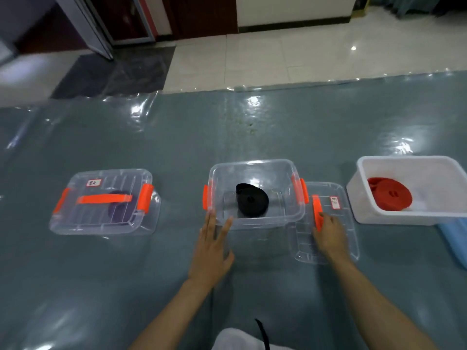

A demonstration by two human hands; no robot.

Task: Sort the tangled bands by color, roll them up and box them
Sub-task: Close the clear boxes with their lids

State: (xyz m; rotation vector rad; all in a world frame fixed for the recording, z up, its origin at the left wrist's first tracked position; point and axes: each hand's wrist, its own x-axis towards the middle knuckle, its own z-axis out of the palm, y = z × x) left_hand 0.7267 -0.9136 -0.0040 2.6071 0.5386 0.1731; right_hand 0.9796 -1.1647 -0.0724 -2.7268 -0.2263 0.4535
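Note:
A rolled black band (pixel 252 199) lies inside the open clear box (pixel 255 221) in the middle. My left hand (pixel 214 246) presses straight fingers against that box's near left corner. The box's clear lid (pixel 336 231) leans beside it on the right, and my right hand (pixel 328 236) curls its fingers round the lid's orange handle (pixel 316 210). At the left stands a closed clear box (pixel 101 200) with a purple roll (pixel 120 207) inside. A white bin (pixel 414 215) at the right holds a red roll (pixel 390 194).
Everything sits on a grey-green floor mat (pixel 177 147) under glossy plastic film. A blue object (pixel 454 236) lies by the white bin's near right corner. A black strap end (pixel 262 334) hangs over my white-clad lap. Tiled floor lies beyond the mat.

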